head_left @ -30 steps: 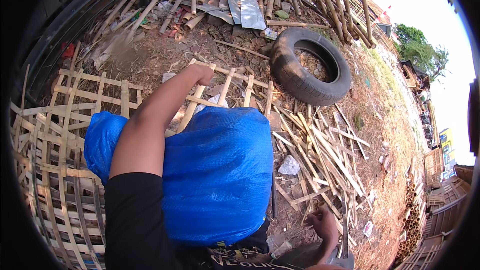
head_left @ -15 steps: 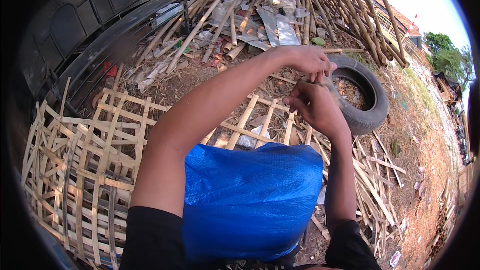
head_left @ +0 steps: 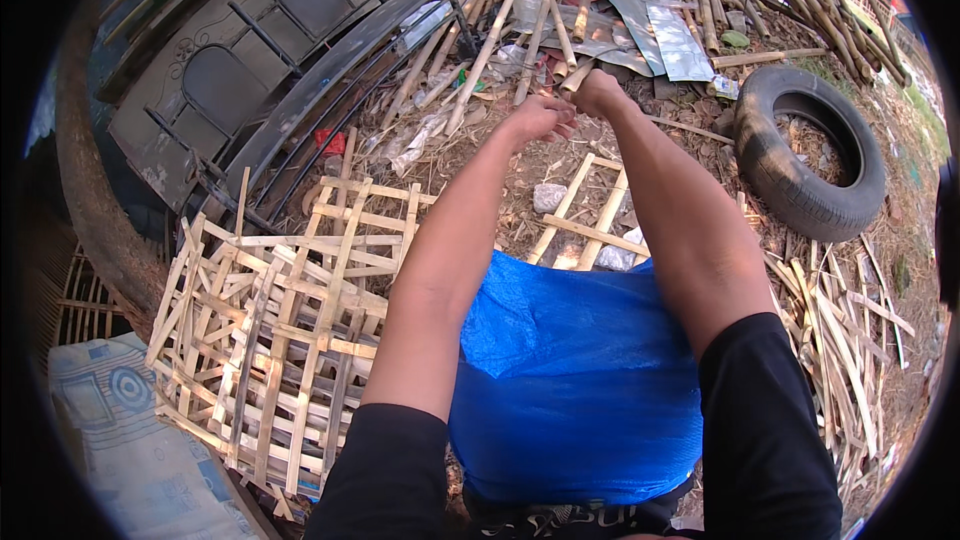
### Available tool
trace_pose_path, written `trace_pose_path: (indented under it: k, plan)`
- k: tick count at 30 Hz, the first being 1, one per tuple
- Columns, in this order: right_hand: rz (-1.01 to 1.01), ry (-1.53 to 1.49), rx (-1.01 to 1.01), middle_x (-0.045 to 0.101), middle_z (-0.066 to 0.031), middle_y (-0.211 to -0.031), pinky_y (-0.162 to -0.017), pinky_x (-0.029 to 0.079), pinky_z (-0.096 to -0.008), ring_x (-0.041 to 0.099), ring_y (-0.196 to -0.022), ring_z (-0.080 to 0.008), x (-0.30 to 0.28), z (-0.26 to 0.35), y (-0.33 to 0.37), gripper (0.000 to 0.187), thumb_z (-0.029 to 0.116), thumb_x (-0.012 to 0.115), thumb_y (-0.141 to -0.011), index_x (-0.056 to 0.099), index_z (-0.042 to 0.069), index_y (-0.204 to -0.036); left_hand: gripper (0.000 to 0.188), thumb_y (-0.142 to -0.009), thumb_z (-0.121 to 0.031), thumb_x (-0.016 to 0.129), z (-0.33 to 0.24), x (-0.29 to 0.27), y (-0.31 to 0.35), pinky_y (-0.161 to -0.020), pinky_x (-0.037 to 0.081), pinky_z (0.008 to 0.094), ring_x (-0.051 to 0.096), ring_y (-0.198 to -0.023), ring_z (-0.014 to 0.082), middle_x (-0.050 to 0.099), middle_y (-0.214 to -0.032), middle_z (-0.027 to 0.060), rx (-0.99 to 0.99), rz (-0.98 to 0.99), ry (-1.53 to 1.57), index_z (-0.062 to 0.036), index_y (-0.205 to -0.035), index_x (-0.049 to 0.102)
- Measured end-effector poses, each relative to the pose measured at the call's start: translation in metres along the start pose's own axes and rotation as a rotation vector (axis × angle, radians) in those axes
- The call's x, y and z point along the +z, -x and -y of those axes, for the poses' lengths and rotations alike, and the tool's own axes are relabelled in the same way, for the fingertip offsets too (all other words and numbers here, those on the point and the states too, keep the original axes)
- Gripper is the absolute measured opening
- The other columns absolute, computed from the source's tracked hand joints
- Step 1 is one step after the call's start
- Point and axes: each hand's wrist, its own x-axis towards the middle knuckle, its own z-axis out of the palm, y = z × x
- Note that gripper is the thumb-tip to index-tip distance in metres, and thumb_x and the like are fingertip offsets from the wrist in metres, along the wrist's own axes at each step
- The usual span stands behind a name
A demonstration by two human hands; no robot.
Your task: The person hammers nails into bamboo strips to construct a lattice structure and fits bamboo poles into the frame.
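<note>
The slatted bamboo frame (head_left: 598,234) lies beyond the blue sheet (head_left: 580,380), which hides its near end. Past its far end, the left hand's (head_left: 545,119) grip is loosely curled, the right hand's (head_left: 600,95) mostly hidden; I cannot tell whether either holds anything. 1 tyre (head_left: 788,185) lies right.

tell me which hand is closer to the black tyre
The right. The right hand is to the left of the black tyre, apart from it; the left hand is farther left, with the right hand between it and the tyre's side.

Bright daylight, dappled shadows, dark curved rim.
</note>
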Motion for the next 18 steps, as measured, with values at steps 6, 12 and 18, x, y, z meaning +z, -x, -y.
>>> trace_pose_path:
  k: [6,12,18]
  plan:
    - [-0.029,0.123,-0.074,0.071,-0.0203,-0.093,-0.073,0.056,-0.0374,0.071,-0.087,-0.0312,0.095,0.011,0.012,0.041,0.040,0.072,-0.082,0.072,0.000,-0.091,0.019,-0.095,-0.018,0.062,0.043,-0.024,0.017,-0.073,0.052,0.0277,0.072,-0.088,0.0162,0.074,-0.098,0.0072,-0.107,0.090,-0.123,-0.0033,-0.104,0.070]
    - [0.261,0.022,0.005,0.070,-0.0174,-0.108,-0.086,0.054,-0.0369,0.067,-0.103,-0.0285,0.099,0.022,0.026,0.042,0.041,0.071,-0.081,0.073,0.003,-0.098,0.014,-0.089,-0.007,0.066,0.057,-0.029,0.027,-0.071,0.057,0.0275,0.073,-0.080,0.0201,0.073,-0.091,0.0149,-0.152,0.046,-0.155,0.0052,-0.092,0.071]
    - [0.318,0.025,-0.013,0.071,-0.0136,-0.083,-0.069,0.056,-0.0350,0.070,-0.073,-0.0238,0.094,0.013,0.031,0.048,0.048,0.066,-0.085,0.073,0.001,-0.087,0.015,-0.091,-0.012,0.064,0.059,-0.026,0.018,-0.073,0.053,0.0264,0.073,-0.087,0.0163,0.075,-0.095,0.0098,-0.199,0.123,-0.209,-0.0032,-0.099,0.072]
